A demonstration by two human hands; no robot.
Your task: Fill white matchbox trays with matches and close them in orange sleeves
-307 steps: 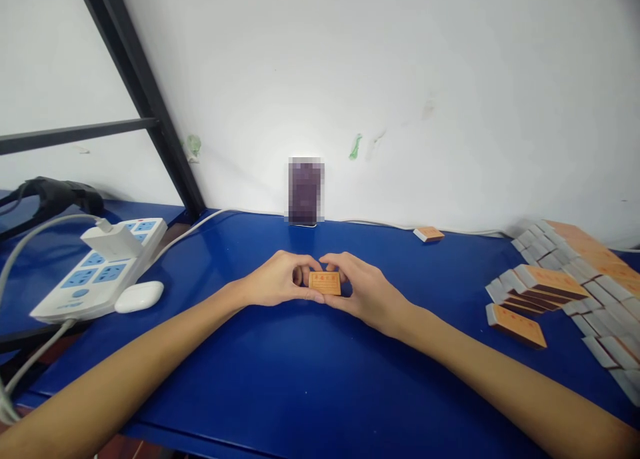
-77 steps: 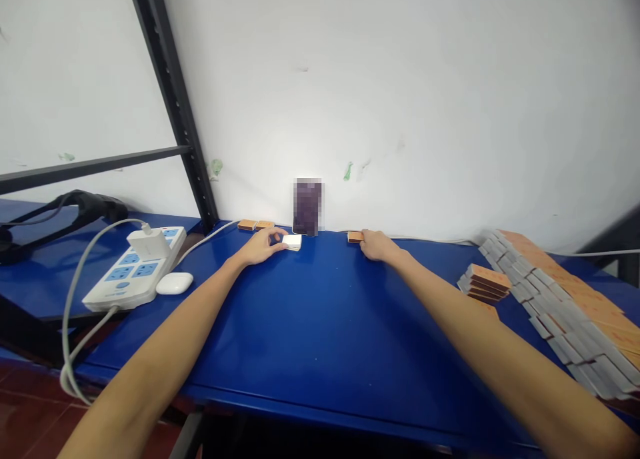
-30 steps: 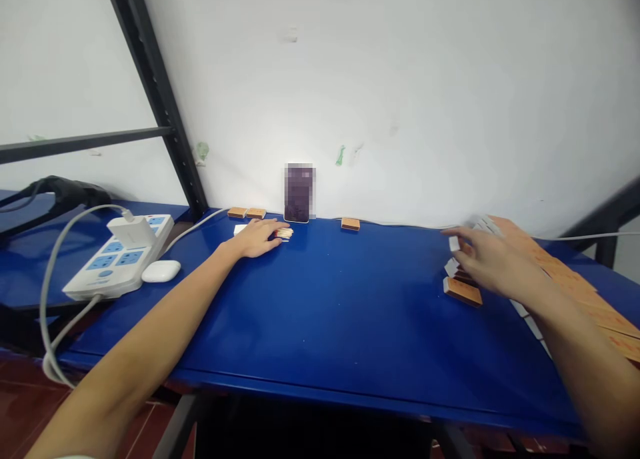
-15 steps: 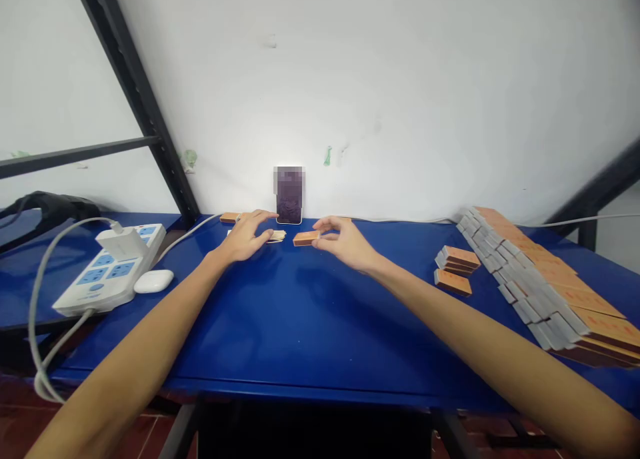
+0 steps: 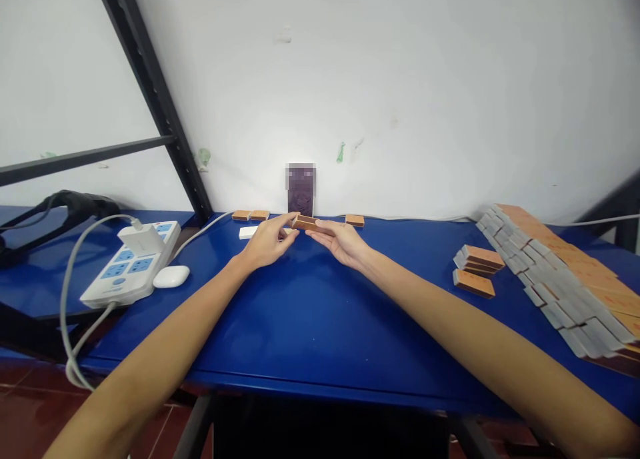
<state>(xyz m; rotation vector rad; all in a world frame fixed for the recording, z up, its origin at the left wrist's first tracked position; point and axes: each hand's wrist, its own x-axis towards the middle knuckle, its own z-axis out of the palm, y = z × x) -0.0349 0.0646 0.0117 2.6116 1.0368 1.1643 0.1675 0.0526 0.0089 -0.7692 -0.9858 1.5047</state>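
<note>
My right hand [image 5: 344,241] grips an orange-brown matchbox [image 5: 305,224] by its right end, thumb above and fingers beneath. The box is lifted off the blue table and tilted, with its dark side strip facing me. At the box's left end, my left hand [image 5: 270,241] closes thumb and index finger around it. A white, narrow piece like a matchbox tray [image 5: 248,232] lies just left of my left hand, partly covered by it. Between the left thumb and fingers a bit of something pale shows, too small to make out.
Two matchboxes [image 5: 251,215] lie at the back left, another matchbox [image 5: 355,220] at the back right. A dark phone [image 5: 301,191] leans on the wall. Stacked matchboxes [image 5: 550,266] fill the right side. A power strip [image 5: 133,266] and a white case [image 5: 171,276] stand left.
My right hand has raised and tilted the matchbox. My left hand has moved off the loose matchsticks toward it and closed on its left end. The camera view has shifted slightly.
</note>
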